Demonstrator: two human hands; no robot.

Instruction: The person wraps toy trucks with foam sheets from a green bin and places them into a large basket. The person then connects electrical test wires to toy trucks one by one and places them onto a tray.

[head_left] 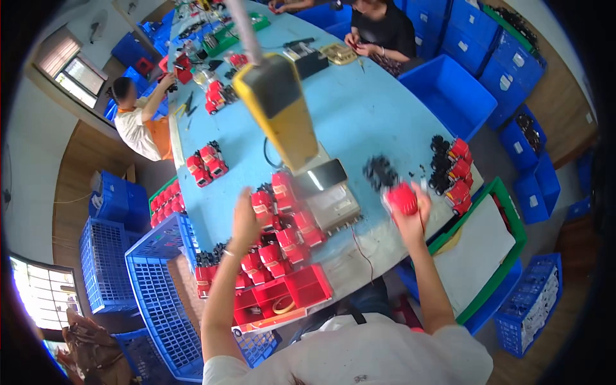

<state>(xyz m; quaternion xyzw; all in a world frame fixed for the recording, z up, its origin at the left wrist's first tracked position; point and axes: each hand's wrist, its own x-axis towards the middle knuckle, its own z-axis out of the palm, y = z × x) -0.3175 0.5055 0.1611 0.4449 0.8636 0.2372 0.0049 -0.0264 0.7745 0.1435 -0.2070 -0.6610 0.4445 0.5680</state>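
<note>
My right hand [416, 217] is closed around a red toy truck [403, 198] above the right side of the table. A blurred black chassis [381, 172] shows just beyond the red body; whether the two are joined I cannot tell. My left hand [245, 221] is beside several red toy trucks [272, 258] packed in rows on the table's near left. Motion smears its fingers, and whether they touch a truck is unclear. Small black bits [417, 173] lie near the held truck.
A yellow device [279, 106] on a pole stands mid-table, with a pale metal box [335, 204] below it. A red divided tray [308, 285] sits at the near edge. Blue crates [157, 308] and a green-rimmed bin [523, 240] flank me. Co-workers sit around the table.
</note>
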